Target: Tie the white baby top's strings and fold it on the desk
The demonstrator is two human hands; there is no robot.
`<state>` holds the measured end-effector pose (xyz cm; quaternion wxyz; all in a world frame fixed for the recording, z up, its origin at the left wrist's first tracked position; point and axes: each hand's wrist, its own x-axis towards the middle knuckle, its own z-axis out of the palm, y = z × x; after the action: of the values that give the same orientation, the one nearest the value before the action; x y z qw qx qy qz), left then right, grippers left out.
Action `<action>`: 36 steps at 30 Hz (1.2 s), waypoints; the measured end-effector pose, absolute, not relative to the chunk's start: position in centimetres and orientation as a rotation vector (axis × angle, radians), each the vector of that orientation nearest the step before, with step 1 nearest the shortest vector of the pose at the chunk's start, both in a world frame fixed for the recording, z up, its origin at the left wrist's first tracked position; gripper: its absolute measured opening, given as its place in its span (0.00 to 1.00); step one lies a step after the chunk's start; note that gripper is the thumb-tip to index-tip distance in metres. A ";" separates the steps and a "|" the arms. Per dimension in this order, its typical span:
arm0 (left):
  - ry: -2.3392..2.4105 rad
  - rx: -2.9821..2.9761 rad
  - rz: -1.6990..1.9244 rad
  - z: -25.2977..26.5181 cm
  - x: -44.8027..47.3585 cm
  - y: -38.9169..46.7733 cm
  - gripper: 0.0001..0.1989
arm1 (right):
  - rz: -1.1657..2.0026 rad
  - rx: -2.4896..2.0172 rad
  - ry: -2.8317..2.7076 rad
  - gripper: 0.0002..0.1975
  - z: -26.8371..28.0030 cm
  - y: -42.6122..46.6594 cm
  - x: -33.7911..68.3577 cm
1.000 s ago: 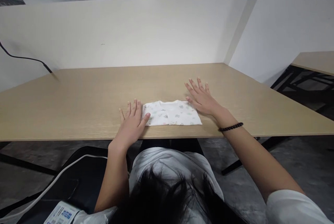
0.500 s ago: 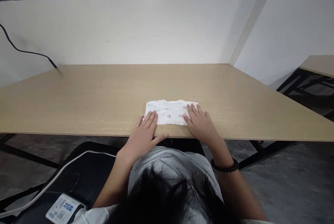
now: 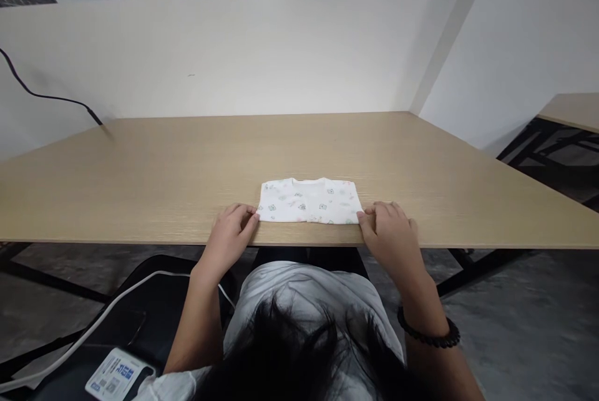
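Observation:
A small white baby shirt point(image 3: 309, 201) with little printed figures lies folded flat near the table's front edge, its neckline facing away from me. My left hand point(image 3: 229, 236) is at its left edge by the lower corner, thumb and fingertips closed on the cloth. On the opposite side, my right hand point(image 3: 393, 242) has its thumb and curled fingers pinching the right edge near the lower corner. The shirt's middle is uncovered and looks smooth.
The light wooden table point(image 3: 187, 158) meets a white partition point(image 3: 262, 52) at the back. A black cable point(image 3: 60, 99) runs down at the far left. Below the table's edge are a black chair point(image 3: 154, 320), a white cord point(image 3: 116, 301) and a white labelled device point(image 3: 115, 376).
Both hands have slid outward from lying flat on the shirt to its left and right edges, and their fingers have curled into pinches. The shirt stays in place.

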<state>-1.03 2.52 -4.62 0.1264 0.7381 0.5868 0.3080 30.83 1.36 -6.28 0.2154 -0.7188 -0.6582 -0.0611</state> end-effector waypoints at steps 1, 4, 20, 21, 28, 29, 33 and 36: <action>1.714 2.128 0.927 -4.7 -0.8 2.7 0.17 | -0.166 -1.961 -1.820 0.19 -6.3 1.5 30.9; 1.659 2.020 1.036 -5.1 -0.6 3.2 0.15 | -0.174 -1.864 -1.820 0.15 -6.6 1.9 31.1; 1.813 1.828 1.006 -4.9 0.1 3.5 0.11 | -0.380 -2.014 -1.731 0.15 -7.0 1.8 30.0; 1.851 1.837 0.985 -4.7 0.2 3.5 0.11 | -0.398 -2.022 -1.727 0.16 -7.0 1.8 29.9; 2.047 1.915 0.850 -4.1 1.7 3.2 0.15 | -0.375 -2.002 -1.735 0.13 -7.1 1.6 29.8; 2.062 1.949 0.836 -4.1 1.8 3.1 0.17 | -0.363 -1.978 -1.738 0.12 -7.1 1.6 29.9; 2.065 2.308 0.663 -4.0 2.1 2.8 0.21 | -0.319 -1.943 -1.737 0.12 -7.0 1.5 29.8; 1.968 2.520 0.493 -3.7 2.1 2.4 0.21 | -0.306 -1.957 -1.742 0.12 -7.0 1.4 29.8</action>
<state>2.12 2.41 -3.68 -0.0468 0.7780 0.6078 0.1523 29.80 1.38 -6.95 0.2491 -0.7184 -0.6397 -0.1122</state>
